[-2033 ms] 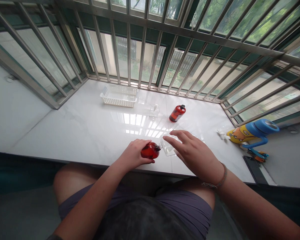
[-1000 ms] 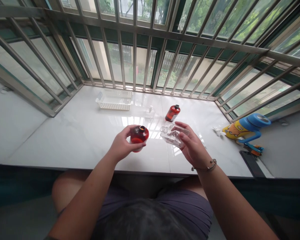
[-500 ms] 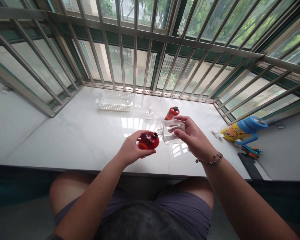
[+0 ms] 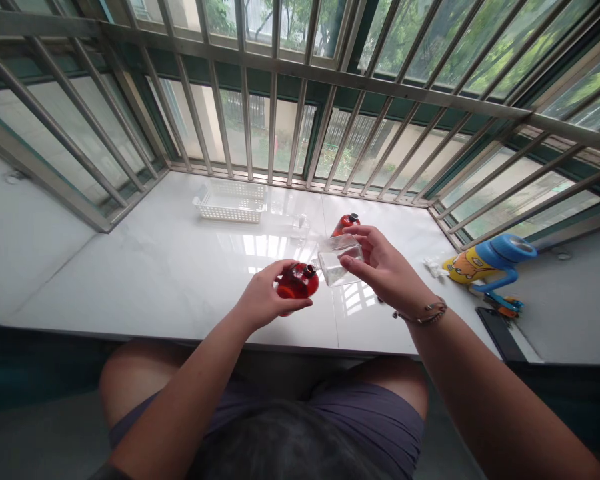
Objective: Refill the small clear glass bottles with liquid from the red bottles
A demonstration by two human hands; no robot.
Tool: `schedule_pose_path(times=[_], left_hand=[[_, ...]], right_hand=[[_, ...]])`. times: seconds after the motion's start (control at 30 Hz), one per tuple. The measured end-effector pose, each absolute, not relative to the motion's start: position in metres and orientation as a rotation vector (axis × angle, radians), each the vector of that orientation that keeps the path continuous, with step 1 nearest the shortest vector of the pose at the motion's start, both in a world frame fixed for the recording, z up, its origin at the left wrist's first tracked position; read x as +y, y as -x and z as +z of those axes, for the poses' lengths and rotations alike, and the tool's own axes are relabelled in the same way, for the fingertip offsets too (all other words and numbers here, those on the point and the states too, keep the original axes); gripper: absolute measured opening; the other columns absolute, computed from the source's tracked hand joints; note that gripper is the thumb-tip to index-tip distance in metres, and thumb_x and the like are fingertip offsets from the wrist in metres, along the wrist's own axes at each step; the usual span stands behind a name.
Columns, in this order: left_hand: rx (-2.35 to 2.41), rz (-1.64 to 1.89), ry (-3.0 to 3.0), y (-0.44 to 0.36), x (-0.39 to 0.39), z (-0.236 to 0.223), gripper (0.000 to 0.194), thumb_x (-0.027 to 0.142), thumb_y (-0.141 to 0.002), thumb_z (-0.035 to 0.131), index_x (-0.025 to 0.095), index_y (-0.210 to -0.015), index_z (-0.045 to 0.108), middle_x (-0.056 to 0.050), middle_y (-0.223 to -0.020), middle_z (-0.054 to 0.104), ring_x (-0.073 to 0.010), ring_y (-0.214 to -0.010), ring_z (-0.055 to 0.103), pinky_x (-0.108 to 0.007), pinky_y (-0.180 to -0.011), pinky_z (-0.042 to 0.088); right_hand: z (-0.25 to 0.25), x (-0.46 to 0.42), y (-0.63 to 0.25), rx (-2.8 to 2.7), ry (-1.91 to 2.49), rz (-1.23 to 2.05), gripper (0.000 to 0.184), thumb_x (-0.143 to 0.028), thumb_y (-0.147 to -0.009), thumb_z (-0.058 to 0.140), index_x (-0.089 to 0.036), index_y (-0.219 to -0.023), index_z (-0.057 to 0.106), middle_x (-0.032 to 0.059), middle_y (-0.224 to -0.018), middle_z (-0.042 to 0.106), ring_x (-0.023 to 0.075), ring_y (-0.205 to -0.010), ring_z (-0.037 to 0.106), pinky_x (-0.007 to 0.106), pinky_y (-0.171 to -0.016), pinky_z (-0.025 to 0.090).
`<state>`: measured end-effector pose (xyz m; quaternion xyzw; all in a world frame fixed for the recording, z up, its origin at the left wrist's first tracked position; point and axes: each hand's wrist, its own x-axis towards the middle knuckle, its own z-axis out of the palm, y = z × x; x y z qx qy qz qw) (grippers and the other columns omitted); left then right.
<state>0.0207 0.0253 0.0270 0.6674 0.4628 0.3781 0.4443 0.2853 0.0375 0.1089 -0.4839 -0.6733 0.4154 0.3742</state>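
A red bottle (image 4: 298,283) with a dark open neck is gripped in my left hand (image 4: 266,293), fingers round its left side. My right hand (image 4: 380,267) holds a clear bottle (image 4: 336,265) between thumb and fingers. The clear bottle is tipped on its side, its neck pointing left at the red bottle's mouth. Whether the two necks touch, I cannot tell. Just behind my right fingertips a second red bottle (image 4: 344,224) with a dark neck stands on the white counter (image 4: 170,273), partly hidden by that hand.
A white perforated basket (image 4: 231,204) sits near the barred window (image 4: 280,127). Another clear bottle (image 4: 300,225) lies to its right. At the right stand a yellow and blue flask (image 4: 485,259), crumpled white tissue (image 4: 434,268), a small orange and blue object (image 4: 505,304) and a dark phone (image 4: 500,332).
My right hand has shifted slightly left, tilting the clear bottle so its base is raised and its neck dips nearer the red bottle's mouth. My left hand has stayed still.
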Motion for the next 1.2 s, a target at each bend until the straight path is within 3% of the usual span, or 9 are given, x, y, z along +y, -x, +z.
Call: schedule_pose_path(times=[1.2], left_hand=[[1.184,0.934,-1.639,-0.024,0.032,0.014,0.072,0.044,-0.066,0.098,0.029,-0.130,0.068,-0.004,-0.128,0.073,-0.0277,-0.116,0.070,-0.041,-0.100,0.058]], right_hand=[[0.128,0.045,-0.280,-1.940,1.376,0.817,0.070,-0.061,-0.082,0.083,-0.031,-0.139,0.056,0.0102,-0.127,0.065,0.0268,-0.099,0.070,0.049,-0.089,0.061]])
